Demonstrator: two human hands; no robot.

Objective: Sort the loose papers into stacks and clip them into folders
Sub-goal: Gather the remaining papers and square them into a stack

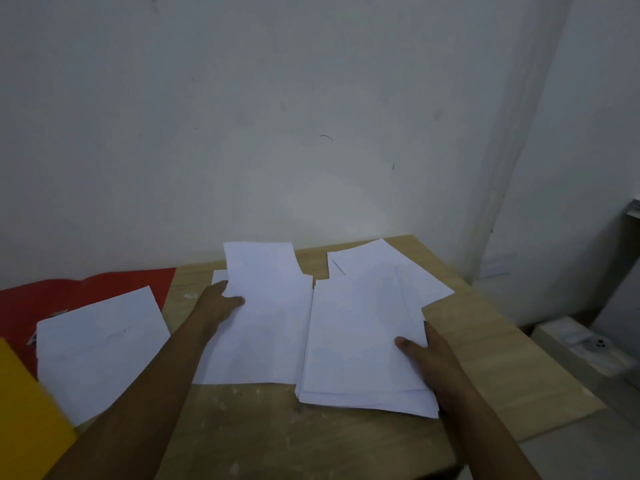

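Note:
White papers lie across a wooden table [263, 431]. My left hand [221, 301] pinches the left edge of a sheet [266, 285] raised over the middle pile [256, 351], thumb on top. My right hand [420, 351] grips the right edge of the right-hand stack [360, 344], thumb on top and fingers beneath. More loose sheets [377, 261] fan out behind that stack. A further stack [100, 344] rests on an open red folder [45, 296] at the left. A yellow folder [27, 410] pokes in at the bottom left corner.
A white wall runs right behind the table's far edge. Beyond the table's right edge, a white box-like object [575, 344] sits low on the floor. The table's near right corner [519, 441] ends above the grey floor.

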